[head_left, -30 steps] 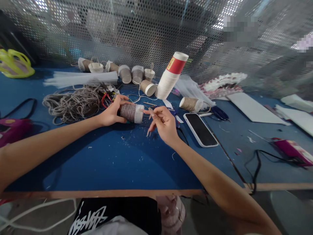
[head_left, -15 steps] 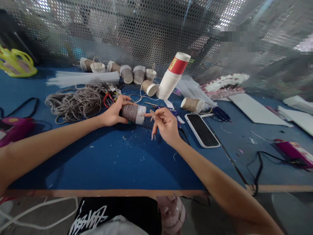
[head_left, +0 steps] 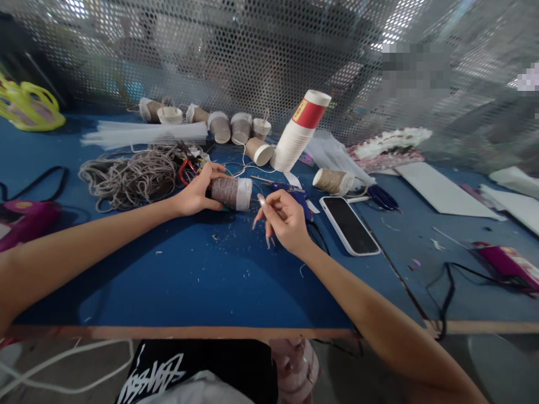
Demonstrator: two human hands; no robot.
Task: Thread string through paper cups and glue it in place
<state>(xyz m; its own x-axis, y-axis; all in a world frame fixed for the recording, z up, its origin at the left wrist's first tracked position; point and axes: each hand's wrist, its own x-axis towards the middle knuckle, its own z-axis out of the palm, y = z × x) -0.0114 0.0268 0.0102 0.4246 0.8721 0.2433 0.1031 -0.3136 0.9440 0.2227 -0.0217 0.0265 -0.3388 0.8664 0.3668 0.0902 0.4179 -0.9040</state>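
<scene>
My left hand (head_left: 196,194) is wrapped round a small cup (head_left: 225,192) wound with brown-grey cord, lying on its side. A white band (head_left: 243,194) circles the cup's right end. Just right of that end is my right hand (head_left: 286,221), apart from the cup. Its thumb and forefinger are pinched together while the other fingers hang below. Whatever sits in that pinch is too small to make out. Behind the right hand lies a blue tool (head_left: 290,192), partly hidden. Red-handled scissors (head_left: 187,168) rest behind my left hand.
A tangled grey cord heap (head_left: 130,175) lies left. Behind stand wrapped cups (head_left: 219,128) and a leaning paper cup stack (head_left: 295,140). To the right are a phone (head_left: 351,225) and white boards (head_left: 446,188). Magenta glue guns (head_left: 31,220) lie at both sides; fibre scraps dot the blue table.
My right hand has drawn back slightly to the right and down from the cup's white band, leaving a gap. The left hand keeps its hold on the cup.
</scene>
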